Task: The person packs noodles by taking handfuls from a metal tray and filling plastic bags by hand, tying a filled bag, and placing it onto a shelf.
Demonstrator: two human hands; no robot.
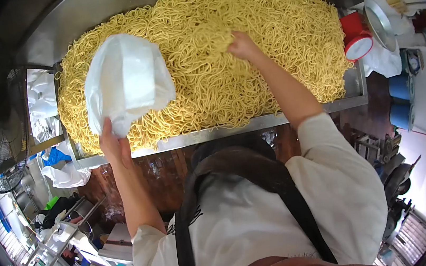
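Observation:
A thick heap of yellow noodles (296, 32) covers the wide metal tray (347, 103) in front of me. My left hand (114, 144) pinches the lower edge of a white plastic bag (126, 74), which is puffed out above the left part of the noodles. At the middle of the heap, my right hand (244, 45) is closed on a clump of noodles (211, 35). That clump is slightly blurred, and the fingertips are partly hidden among the strands.
A red scale (355, 33) stands at the tray's right end, beside a round metal pan (380, 24). To the left is a fan (2, 148) in a wire cage. White bags (66, 175) hang near the tray's left corner. Blue containers (401, 102) are at the far right.

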